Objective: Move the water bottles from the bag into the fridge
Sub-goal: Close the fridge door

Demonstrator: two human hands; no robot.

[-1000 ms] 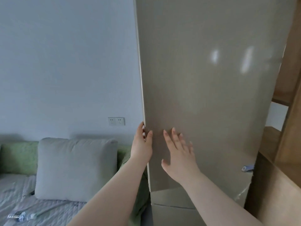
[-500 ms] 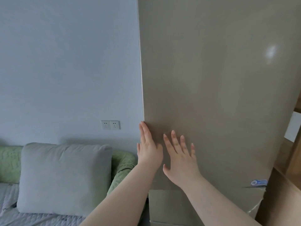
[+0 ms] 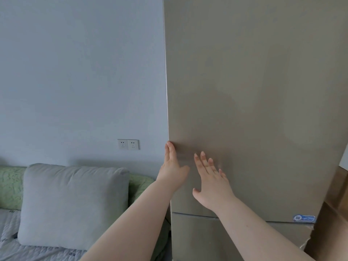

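Head view: both palms lie flat on the closed upper fridge door (image 3: pixel 254 110), likely pressing it shut. Left hand (image 3: pixel 174 171) at the door's nine o'clock edge, fingers together; right hand (image 3: pixel 211 182), fingers spread. No bottles or bag visible.

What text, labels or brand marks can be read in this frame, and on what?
Blue sticker at the lower right corner of the upper fridge door: it carries print and a square mark, too small and blurred to read.
Wall sockets: no lettering visible.
Nothing else bears text.
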